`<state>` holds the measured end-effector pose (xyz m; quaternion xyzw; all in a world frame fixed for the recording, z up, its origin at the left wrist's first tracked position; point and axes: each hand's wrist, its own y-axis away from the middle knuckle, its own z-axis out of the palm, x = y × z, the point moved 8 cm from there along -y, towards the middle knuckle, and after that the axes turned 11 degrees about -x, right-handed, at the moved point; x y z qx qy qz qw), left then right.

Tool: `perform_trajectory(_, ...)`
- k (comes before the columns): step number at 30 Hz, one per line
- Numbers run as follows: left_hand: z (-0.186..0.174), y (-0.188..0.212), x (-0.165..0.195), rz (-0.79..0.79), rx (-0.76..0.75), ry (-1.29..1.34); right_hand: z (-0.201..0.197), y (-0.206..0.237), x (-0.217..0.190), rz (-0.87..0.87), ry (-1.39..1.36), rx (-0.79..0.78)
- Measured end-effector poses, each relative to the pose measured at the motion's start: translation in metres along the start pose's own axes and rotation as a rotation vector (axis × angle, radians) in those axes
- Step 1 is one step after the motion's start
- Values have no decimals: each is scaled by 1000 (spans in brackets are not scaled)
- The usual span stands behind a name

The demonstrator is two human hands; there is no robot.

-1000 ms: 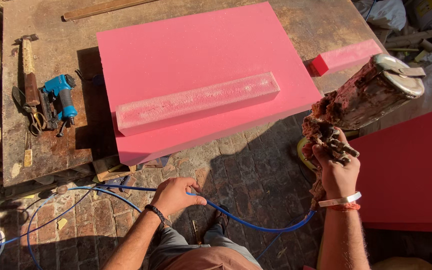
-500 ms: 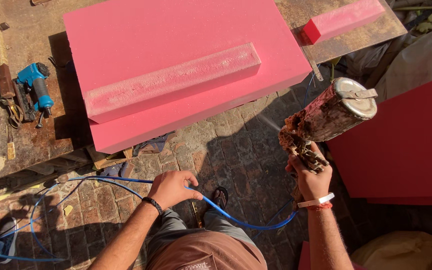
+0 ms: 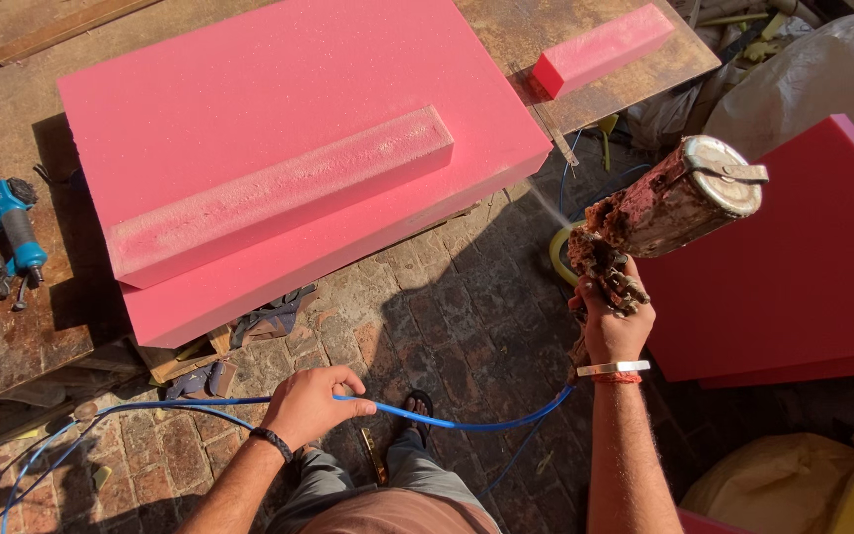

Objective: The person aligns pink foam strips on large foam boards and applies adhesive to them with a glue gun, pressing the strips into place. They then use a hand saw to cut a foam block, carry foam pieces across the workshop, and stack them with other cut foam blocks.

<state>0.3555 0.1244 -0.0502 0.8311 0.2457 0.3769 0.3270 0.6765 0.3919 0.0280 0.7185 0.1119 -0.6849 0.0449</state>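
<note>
The tabletop [image 3: 42,341] runs out past the top and left edges. The right hand [image 3: 613,321] covers the handle of the crusted spray gun [image 3: 659,213], so its trigger cannot be seen. The blue hose [image 3: 467,423] leaves at the lower left corner. The red foam slab [image 3: 793,287] is cut by the right edge. The pale yellow sack [image 3: 793,485], perhaps cloth, is cropped at the bottom.

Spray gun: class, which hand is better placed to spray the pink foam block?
Right. The right hand already grips the spray gun beside the pink foam block; the left hand holds the blue hose.
</note>
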Motion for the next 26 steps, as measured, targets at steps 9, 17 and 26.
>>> perform_trajectory(9, 5, -3, 17, -15, -19, 9, -26, -11, -12, -56, -11, 94)
perform_trajectory(17, 9, -1, 10, -28, 6, 2, -30, -4, 7, 19, -9, 98)
perform_trajectory(26, 2, 16, 2, -47, 47, 1, 4, 36, 24, 131, -2, 28)
